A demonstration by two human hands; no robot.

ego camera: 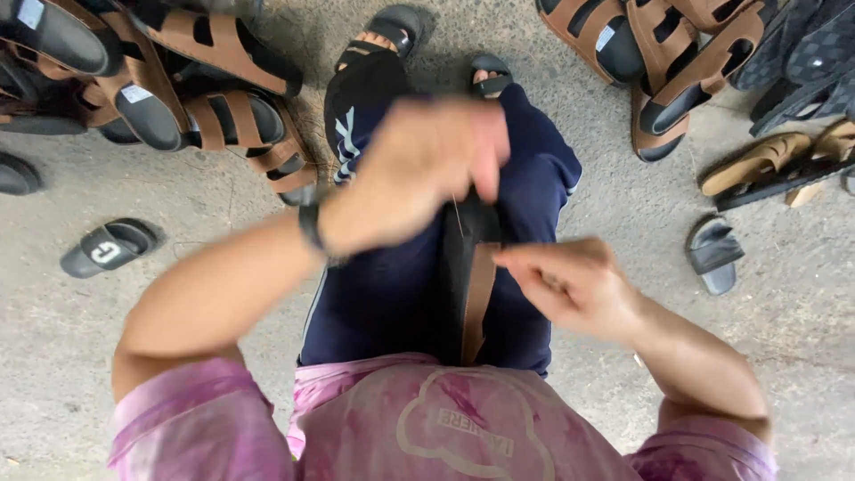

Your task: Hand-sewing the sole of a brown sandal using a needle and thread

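Observation:
I sit over a concrete floor with a black and brown strapped sandal [470, 285] held upright between my knees. My left hand [419, 165] is raised above its top end, fingers curled down onto it, a black band on the wrist. My right hand [570, 281] sits just to the right of the sandal's brown strap, thumb and forefinger pinched together. A thin thread [457, 214] seems to run down beside the sandal. Motion blur hides whether the pinch holds a needle.
A heap of brown and black sandals [169, 80] lies at the far left. More brown sandals [659, 53] and dark ones are piled at the far right. Single black slides lie at left [109, 248] and right [712, 254]. My sandalled feet [383, 36] point ahead.

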